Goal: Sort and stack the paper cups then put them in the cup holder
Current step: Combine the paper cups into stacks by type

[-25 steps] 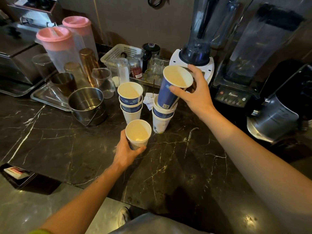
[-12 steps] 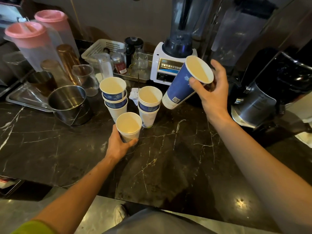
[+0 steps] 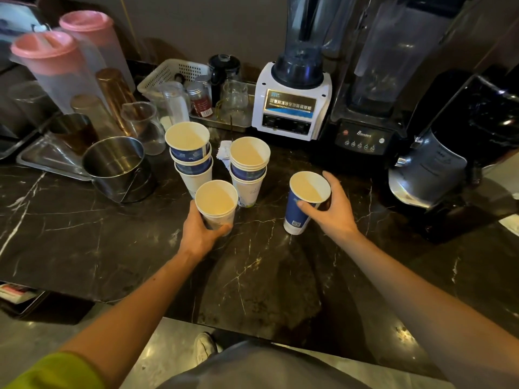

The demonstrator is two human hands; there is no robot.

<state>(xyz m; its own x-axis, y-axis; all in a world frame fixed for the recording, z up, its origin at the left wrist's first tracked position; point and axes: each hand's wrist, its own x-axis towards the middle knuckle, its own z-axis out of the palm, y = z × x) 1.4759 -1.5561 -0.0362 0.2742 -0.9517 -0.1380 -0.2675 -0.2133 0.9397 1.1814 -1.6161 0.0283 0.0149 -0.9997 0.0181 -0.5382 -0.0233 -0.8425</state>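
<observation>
Fingers [image 3: 222,228] of the left hand [image 3: 196,234] curl around the lower wall of a short white paper cup [image 3: 216,204], thumb on the far side, holding it upright just above or on the dark marbled stone worktop [image 3: 84,234]; which of the two I cannot tell. Fingers [image 3: 304,206] of the right hand [image 3: 334,211] wrap the upper wall of a taller blue paper cup [image 3: 299,211], whose base seems to rest on the worktop, tilted slightly.

Sorting looks to be the step in hand, and it goes best if each cup joins only its own kind: keep the blue cup apart as the start of a blue pile, and lower the white cup straight down, rims level, so it nests without crushing.

Just beyond the left hand stand two mixed stacks of white and blue cups, the left stack [image 3: 192,161] and the right stack [image 3: 248,169], near each other with a scrap of crumpled white paper [image 3: 223,153] between them. No cup holder is identifiable.
</observation>
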